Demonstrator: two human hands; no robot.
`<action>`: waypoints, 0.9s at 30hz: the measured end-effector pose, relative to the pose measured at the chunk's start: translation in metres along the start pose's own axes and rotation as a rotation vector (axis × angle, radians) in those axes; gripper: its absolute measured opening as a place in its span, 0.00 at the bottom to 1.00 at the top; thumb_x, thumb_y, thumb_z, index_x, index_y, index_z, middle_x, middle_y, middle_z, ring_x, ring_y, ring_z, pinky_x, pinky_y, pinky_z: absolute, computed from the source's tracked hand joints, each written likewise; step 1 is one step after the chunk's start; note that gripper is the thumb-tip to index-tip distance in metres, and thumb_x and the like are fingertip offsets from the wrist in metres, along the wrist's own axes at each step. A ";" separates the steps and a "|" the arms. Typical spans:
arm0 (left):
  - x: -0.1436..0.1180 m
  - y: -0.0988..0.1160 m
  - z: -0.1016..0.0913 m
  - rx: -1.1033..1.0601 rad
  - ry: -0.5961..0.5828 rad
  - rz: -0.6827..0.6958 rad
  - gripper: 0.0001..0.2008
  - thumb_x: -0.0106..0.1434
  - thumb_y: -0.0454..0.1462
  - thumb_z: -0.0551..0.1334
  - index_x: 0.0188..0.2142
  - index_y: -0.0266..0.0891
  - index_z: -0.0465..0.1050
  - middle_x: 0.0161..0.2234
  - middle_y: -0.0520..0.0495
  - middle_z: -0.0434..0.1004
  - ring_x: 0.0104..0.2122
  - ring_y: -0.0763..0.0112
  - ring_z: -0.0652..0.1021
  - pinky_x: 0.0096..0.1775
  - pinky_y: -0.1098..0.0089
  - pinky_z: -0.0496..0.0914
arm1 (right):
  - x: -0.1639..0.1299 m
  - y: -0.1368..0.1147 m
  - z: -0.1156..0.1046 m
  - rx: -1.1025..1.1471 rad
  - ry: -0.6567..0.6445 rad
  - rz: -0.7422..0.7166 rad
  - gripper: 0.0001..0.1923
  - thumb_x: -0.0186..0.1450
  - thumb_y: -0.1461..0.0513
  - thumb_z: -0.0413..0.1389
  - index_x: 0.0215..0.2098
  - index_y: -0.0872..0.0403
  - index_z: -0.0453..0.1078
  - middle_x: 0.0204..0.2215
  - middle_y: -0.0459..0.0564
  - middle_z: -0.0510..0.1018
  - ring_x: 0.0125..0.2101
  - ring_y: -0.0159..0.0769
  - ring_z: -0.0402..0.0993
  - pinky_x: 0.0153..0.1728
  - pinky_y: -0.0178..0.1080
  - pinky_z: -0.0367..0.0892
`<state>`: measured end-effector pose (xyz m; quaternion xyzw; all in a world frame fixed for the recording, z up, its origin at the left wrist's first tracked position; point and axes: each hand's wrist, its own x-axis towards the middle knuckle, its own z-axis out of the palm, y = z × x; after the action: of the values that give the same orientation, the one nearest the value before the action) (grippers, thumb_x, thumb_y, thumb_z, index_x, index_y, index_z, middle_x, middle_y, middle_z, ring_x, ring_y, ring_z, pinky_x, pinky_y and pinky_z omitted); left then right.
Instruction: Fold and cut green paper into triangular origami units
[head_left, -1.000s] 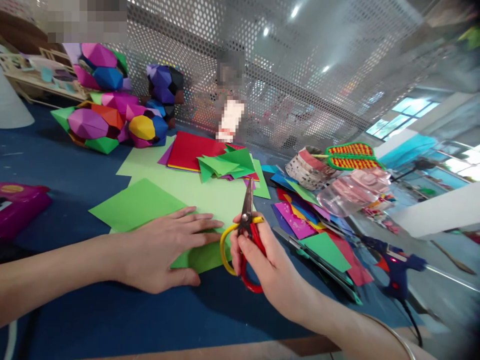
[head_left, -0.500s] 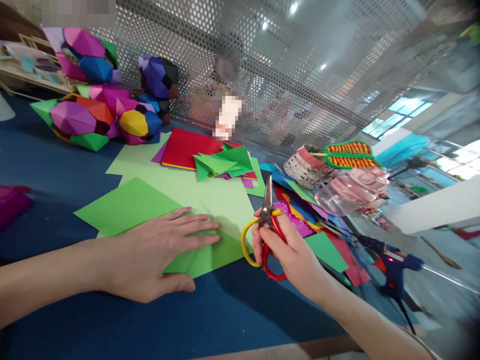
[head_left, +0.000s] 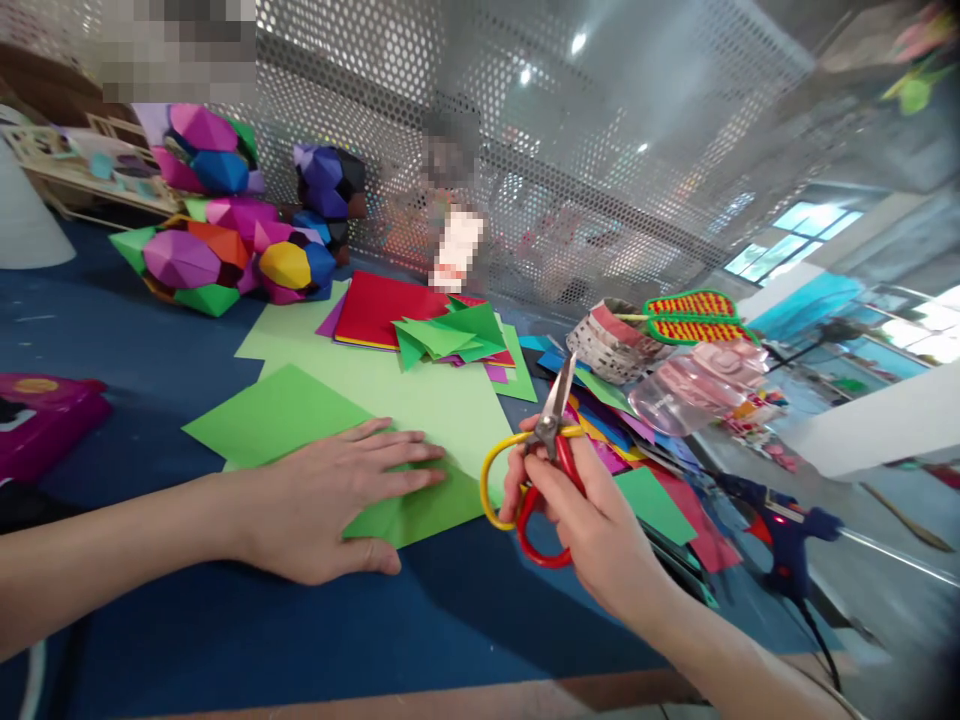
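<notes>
My left hand [head_left: 341, 495] lies flat, fingers spread, on a bright green sheet of paper [head_left: 277, 415]. Beneath it are larger pale green sheets [head_left: 450, 395]. Part of the green paper is hidden under my palm. My right hand [head_left: 581, 510] grips a pair of scissors [head_left: 553, 425] with one yellow and one red handle loop. The blades point up and away from me, nearly closed, held above the table beside the paper. Cut green paper pieces [head_left: 457, 335] lie heaped on a stack of red paper [head_left: 382, 305] beyond my hands.
Folded paper shapes [head_left: 199, 255] in many colours stand at the back left. A magenta object [head_left: 52, 425] sits at the left edge. At right are loose coloured sheets [head_left: 660, 500], a basket [head_left: 615, 340], a clear plastic container [head_left: 667, 395] and a blue glue gun [head_left: 791, 535] with a cord.
The view has shifted a little, showing more of the left side. The scissors have tilted slightly to the right in my right hand. My left hand stays flat on the paper.
</notes>
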<state>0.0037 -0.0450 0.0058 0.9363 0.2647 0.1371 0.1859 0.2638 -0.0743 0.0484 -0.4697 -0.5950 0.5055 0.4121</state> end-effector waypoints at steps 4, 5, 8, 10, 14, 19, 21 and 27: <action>0.002 0.001 -0.002 0.003 -0.005 0.002 0.36 0.62 0.50 0.66 0.66 0.46 0.59 0.69 0.42 0.56 0.67 0.47 0.59 0.66 0.45 0.49 | -0.002 0.000 0.036 0.124 -0.197 0.050 0.07 0.73 0.57 0.48 0.47 0.50 0.56 0.27 0.41 0.73 0.27 0.33 0.74 0.34 0.40 0.69; 0.003 0.002 -0.003 0.005 -0.013 0.001 0.34 0.61 0.49 0.67 0.65 0.47 0.62 0.68 0.42 0.57 0.67 0.47 0.59 0.66 0.45 0.49 | -0.001 0.001 0.044 0.135 -0.235 0.058 0.06 0.74 0.57 0.48 0.46 0.50 0.57 0.27 0.41 0.73 0.27 0.33 0.73 0.34 0.40 0.69; 0.004 0.004 -0.006 0.019 -0.039 -0.008 0.27 0.61 0.51 0.66 0.57 0.47 0.71 0.68 0.42 0.58 0.67 0.47 0.59 0.67 0.46 0.49 | 0.000 0.004 0.059 0.134 -0.278 0.071 0.06 0.75 0.57 0.47 0.42 0.50 0.57 0.26 0.41 0.73 0.28 0.32 0.72 0.36 0.40 0.68; 0.005 0.006 -0.008 0.024 -0.064 -0.025 0.25 0.61 0.51 0.66 0.55 0.46 0.73 0.68 0.40 0.58 0.67 0.46 0.59 0.67 0.45 0.49 | 0.001 0.006 0.063 0.124 -0.277 0.067 0.07 0.75 0.57 0.47 0.40 0.50 0.57 0.26 0.42 0.73 0.28 0.32 0.71 0.35 0.39 0.69; 0.005 0.008 -0.010 0.024 -0.088 -0.062 0.32 0.59 0.49 0.68 0.61 0.44 0.67 0.69 0.40 0.55 0.67 0.47 0.57 0.67 0.46 0.49 | 0.001 0.008 0.056 0.081 -0.266 0.052 0.09 0.75 0.55 0.47 0.38 0.49 0.57 0.27 0.43 0.72 0.27 0.32 0.69 0.32 0.38 0.69; 0.003 0.007 -0.010 -0.014 -0.081 -0.058 0.39 0.62 0.51 0.65 0.68 0.41 0.56 0.69 0.39 0.54 0.67 0.47 0.58 0.67 0.44 0.48 | 0.002 0.011 0.034 -0.016 -0.192 0.053 0.10 0.74 0.52 0.47 0.41 0.49 0.57 0.25 0.42 0.69 0.25 0.33 0.68 0.28 0.38 0.67; 0.003 0.007 -0.011 -0.036 -0.072 -0.056 0.40 0.63 0.53 0.64 0.69 0.43 0.54 0.69 0.41 0.54 0.67 0.48 0.57 0.67 0.45 0.48 | 0.004 0.012 0.022 -0.048 -0.158 0.063 0.09 0.75 0.53 0.46 0.45 0.49 0.57 0.25 0.42 0.70 0.26 0.34 0.69 0.29 0.38 0.68; 0.003 0.007 -0.014 -0.041 -0.151 -0.109 0.42 0.64 0.57 0.60 0.71 0.49 0.48 0.71 0.48 0.46 0.69 0.51 0.52 0.68 0.48 0.44 | 0.008 0.018 -0.013 -0.123 -0.067 0.035 0.08 0.75 0.55 0.45 0.48 0.49 0.56 0.27 0.41 0.69 0.25 0.33 0.69 0.32 0.40 0.70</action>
<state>0.0041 -0.0455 0.0219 0.9242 0.2976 0.0610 0.2315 0.2771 -0.0625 0.0327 -0.4875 -0.6301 0.4904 0.3532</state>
